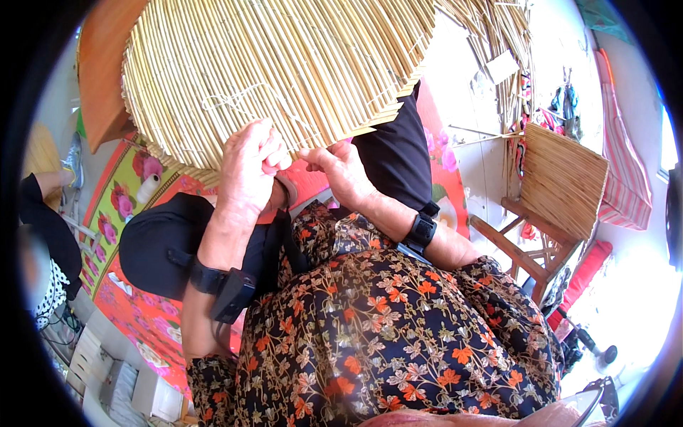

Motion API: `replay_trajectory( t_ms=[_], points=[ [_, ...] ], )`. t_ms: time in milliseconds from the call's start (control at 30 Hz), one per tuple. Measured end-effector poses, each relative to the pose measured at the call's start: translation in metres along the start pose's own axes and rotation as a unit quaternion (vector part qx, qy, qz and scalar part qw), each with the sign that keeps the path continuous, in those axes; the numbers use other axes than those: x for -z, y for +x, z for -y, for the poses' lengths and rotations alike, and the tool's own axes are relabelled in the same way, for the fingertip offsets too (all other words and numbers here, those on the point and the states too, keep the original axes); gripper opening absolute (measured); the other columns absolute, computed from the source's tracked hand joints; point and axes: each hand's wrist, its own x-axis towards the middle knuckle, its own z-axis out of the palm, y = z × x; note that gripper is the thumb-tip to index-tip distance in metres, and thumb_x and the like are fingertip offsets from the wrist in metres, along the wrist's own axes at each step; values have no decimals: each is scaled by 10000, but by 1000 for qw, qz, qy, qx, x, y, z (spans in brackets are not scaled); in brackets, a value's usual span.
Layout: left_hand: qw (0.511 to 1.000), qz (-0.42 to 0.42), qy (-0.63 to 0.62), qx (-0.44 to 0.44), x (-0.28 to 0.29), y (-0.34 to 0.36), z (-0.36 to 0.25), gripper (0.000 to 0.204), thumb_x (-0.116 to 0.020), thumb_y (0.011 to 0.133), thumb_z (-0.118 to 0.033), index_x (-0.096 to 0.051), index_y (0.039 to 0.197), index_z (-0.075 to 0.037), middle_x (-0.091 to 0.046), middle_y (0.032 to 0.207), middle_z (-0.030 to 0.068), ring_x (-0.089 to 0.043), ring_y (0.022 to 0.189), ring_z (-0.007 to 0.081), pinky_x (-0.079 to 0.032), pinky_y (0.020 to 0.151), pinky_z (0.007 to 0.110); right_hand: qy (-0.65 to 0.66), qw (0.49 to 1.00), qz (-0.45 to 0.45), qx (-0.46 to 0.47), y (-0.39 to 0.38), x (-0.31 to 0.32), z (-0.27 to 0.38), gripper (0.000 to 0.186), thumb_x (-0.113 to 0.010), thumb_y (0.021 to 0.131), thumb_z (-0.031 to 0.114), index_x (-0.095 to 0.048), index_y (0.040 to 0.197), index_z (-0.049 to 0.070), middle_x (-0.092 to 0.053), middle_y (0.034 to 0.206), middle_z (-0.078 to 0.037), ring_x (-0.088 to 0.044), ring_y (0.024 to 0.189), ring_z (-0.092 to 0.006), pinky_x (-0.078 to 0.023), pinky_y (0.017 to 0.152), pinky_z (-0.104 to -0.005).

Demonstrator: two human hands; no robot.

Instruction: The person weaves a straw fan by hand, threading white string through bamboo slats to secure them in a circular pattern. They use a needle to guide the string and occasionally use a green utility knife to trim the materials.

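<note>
The left hand [250, 160] and right hand [338, 172] are close together at the near edge of a broad, rounded mat of straw-yellow reeds [284, 60], over black-trousered legs [395, 153]. Both hands' fingers curl narrowly; what they pinch, I cannot tell. Loose white thread [229, 98] loops over the mat. A white spool [148, 189] lies near the red floral floor cloth's [117, 306] left edge.

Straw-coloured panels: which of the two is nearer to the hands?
The large top panel, its lower edge at the left hand and right hand; the smaller panel is apart, at the chair on the right.
</note>
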Motion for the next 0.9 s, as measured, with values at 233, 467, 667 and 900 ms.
replay_trajectory(
  t_ms=[233,467,667,900],
  points=[
    [997,3,-71,18,14,7,1,312,-492,1023,-204,-397,729,-160,-362,638,-55,-383,584,84,-345,563,268,-28,999,32,-8,4,2,-6,314,-701,873,209,-688,1063,-40,-708,916,-67,-612,803,-120,-492,780,-283],
    [995,21,-92,31,17,9,-2,328,-472,1030,-213,-379,718,-177,-355,638,-61,-366,589,81,-343,585,268,22,1000,-5,-17,3,-2,-4,323,-704,880,228,-686,1058,-40,-710,912,-60,-615,789,-114,-503,761,-274],
    [995,10,-86,40,9,3,-3,319,-469,1027,-200,-381,722,-172,-357,628,-58,-372,576,79,-348,590,264,-34,999,-2,11,0,-1,10,267,-690,873,159,-690,1054,-38,-718,903,-65,-629,779,-118,-510,746,-272],
    [994,7,-99,52,15,4,-1,320,-473,1027,-196,-384,721,-167,-367,644,-52,-386,596,89,-360,603,276,-31,998,1,52,3,0,-2,266,-707,884,203,-699,1051,-4,-710,887,-35,-610,763,-95,-499,725,-267]
  ],
)
